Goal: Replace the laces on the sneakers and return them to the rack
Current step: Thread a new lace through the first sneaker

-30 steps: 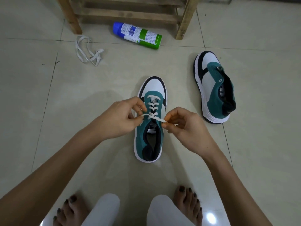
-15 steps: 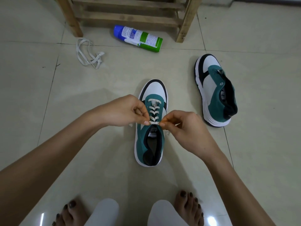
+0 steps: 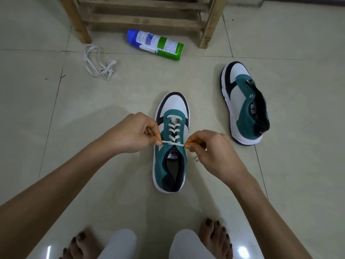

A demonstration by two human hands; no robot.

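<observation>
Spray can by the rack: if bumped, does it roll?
Probably rolls: the spray can lies on its side on smooth tile. Its round body looks rigid, so a grip likely won't dent it. Weight unclear; contents are hidden.

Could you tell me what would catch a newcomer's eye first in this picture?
At centre, the left hand and the right hand each pinch an end of the white lace drawn across the teal sneaker. Its unlaced twin lies to the right; a loose lace and a spray can lie by the wooden rack.
</observation>
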